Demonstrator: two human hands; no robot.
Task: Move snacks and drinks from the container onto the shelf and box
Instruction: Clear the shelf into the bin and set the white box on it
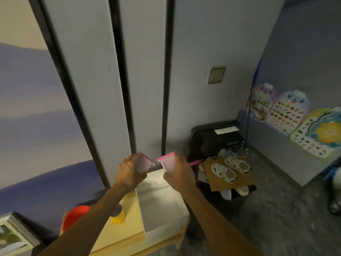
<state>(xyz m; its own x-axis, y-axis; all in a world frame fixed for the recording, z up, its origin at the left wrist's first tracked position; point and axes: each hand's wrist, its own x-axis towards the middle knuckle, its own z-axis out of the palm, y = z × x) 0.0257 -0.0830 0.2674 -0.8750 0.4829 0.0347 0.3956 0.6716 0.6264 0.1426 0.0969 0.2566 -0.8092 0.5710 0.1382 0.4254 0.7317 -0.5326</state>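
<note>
**Two packs over the box's far edge: drop risk**

L hand (132, 172) grips a pink-topped pack, the L pack (145, 163), w/ fingers curled round it. R hand (178, 175) grips the R pack (168, 161) the same way. Both packs hang just above the far edge of the white box (162, 206). They tilt toward each other w/ top corners nearly touching, and neither is set down yet. The frame is blurred, so can't tell drink from snack.

Risks, as I judge them:
- The packs are right at the far edge, next to the wall panels (145, 71). Placed too far back, one could slip off behind the box.
- The R pack is near the box's far right corner, so an off-edge release probably sends it to the floor by the black machine (217, 135).
- Released while tilted, the packs may topple or knock each other over.
- The box lies along the right edge of the wooden shelf top (127, 231), so a hard press at its far end might shift it.

Surface & room: a yellow cup-like item (118, 218) stands on the shelf top just left of the box, partly hidden by the L forearm. A red container (73, 217) sits at the shelf's left edge; can't tell if it is on the shelf or beside it. A framed picture (13, 235) is at lower left. On the floor to the right is a cardboard sheet (238, 182) w/ pale clogs (224, 171) on it. Kids' charts (282, 115) hang on the right wall, and a wall switch (216, 74) is above the machine.
</note>
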